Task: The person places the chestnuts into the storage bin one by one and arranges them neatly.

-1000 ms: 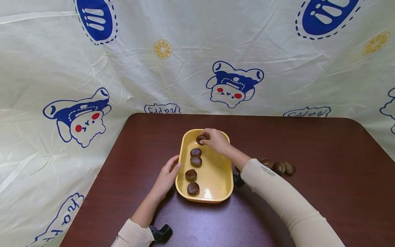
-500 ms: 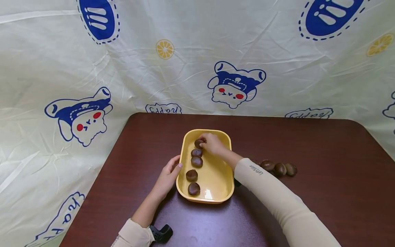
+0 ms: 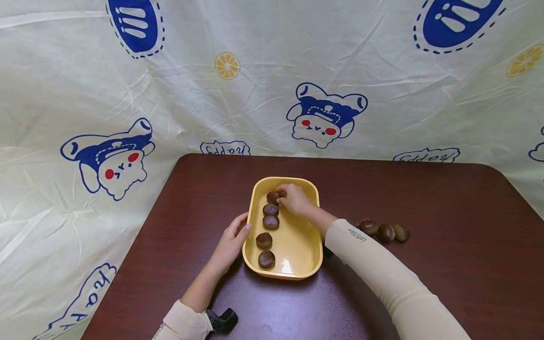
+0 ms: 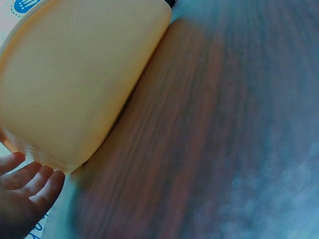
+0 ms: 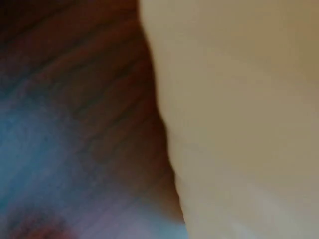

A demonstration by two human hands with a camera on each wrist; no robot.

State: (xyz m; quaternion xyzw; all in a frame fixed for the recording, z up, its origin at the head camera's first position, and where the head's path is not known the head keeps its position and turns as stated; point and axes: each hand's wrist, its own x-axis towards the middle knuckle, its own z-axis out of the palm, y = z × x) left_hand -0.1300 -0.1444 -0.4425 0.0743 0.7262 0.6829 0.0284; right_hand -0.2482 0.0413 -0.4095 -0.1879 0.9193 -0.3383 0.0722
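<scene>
In the head view a yellow tray (image 3: 297,236) stands on the table, with a column of brown chestnuts (image 3: 264,241) along its left side. Near the tray's far end, my right hand (image 3: 295,200) pinches another chestnut (image 3: 273,197) between thumb and fingers, just beyond the column. My left hand (image 3: 229,243) rests against the tray's left side, thumb at the rim. The left wrist view shows its fingers (image 4: 48,191) extended, tips at the tray's outer wall (image 4: 75,89). My right hand does not show in the blurred right wrist view.
Several more chestnuts (image 3: 386,232) lie on the dark brown table (image 3: 459,245) right of the tray, partly hidden by my right sleeve (image 3: 382,274). A printed white sheet (image 3: 255,108) hangs behind the table's far edge.
My right hand has lowered the pinched chestnut toward the tray floor, closer to the column, and shifted it slightly left. My left hand has stayed at the tray's side.
</scene>
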